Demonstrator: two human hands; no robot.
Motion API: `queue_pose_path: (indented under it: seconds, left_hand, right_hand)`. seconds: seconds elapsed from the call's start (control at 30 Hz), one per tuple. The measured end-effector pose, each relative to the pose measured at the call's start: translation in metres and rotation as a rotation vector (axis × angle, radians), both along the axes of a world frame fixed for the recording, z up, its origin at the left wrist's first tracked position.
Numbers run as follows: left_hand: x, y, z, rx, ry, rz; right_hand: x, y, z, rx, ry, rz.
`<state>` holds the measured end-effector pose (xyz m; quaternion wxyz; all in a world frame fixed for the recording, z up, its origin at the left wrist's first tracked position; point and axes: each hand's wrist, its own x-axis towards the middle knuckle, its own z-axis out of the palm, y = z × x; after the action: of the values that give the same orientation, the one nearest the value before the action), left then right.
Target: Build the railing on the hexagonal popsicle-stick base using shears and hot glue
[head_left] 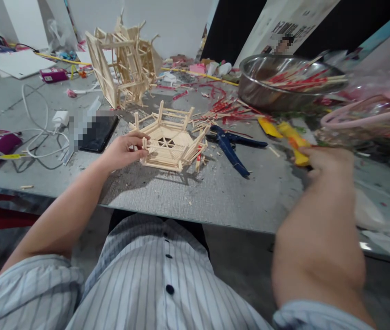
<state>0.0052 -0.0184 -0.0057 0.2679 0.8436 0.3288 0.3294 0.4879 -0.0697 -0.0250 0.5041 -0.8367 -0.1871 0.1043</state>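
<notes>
Pale wooden sticks, glued in flat layers, form a low hexagonal stick model with spokes meeting at a dark centre and short posts rising from its corners. It sits mid-table on a speckled grey table strewn with splinters. The left hand pinches the model's left edge, fingers curled closed on a stick. The right hand – blurred – is closed around the end of a yellow tool. Between them lie blue-handled pliers. Behind – a taller stick frame and a shiny steel bowl of red-tipped sticks.
</notes>
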Motion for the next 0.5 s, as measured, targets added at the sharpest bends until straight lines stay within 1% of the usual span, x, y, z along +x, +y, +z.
queue_pose_path:
  seconds: [0.03,0.07,0.1,0.13,0.17,0.27,0.3,0.33,0.4,0.47,0.5]
  left_hand:
    - [-0.001,0.0,0.0,0.009,0.006,0.015]
    - [-0.002,0.0,0.0,0.017,0.014,0.031]
    - [-0.003,0.001,0.0,0.029,0.021,0.044]
    - [-0.004,0.001,0.0,0.045,0.028,0.051]
    - [-0.004,0.001,0.0,0.065,0.04,0.051]
    - [-0.006,0.001,0.003,0.139,0.087,0.041]
    - [-0.006,0.001,0.004,0.161,0.101,0.044]
    - [-0.006,0.0,0.006,0.174,0.111,0.054]
    - [-0.006,-0.001,0.008,0.178,0.116,0.084]
    - [-0.005,-0.002,0.009,0.171,0.114,0.113]
    - [-0.005,-0.001,0.008,0.167,0.116,0.123]
  right_hand:
    - [-0.007,0.0,0.007,0.047,0.058,-0.05]
    - [-0.014,0.001,0.014,0.235,0.166,-0.116]
    - [-0.021,0.001,0.021,0.304,0.215,-0.118]
    - [-0.027,0.001,0.027,0.376,0.264,-0.086]
    - [-0.032,0.001,0.032,0.473,0.364,-0.024]
    - [-0.044,-0.001,0.04,0.676,0.553,0.235]
    - [-0.047,-0.002,0.043,0.72,0.554,0.327]
    - [-0.052,-0.005,0.047,0.743,0.512,0.415]
    - [-0.066,-0.012,0.058,0.706,0.323,0.571]
    - [-0.087,-0.022,0.075,0.603,0.075,0.687]
    - [-0.099,-0.026,0.084,0.649,0.021,0.7]
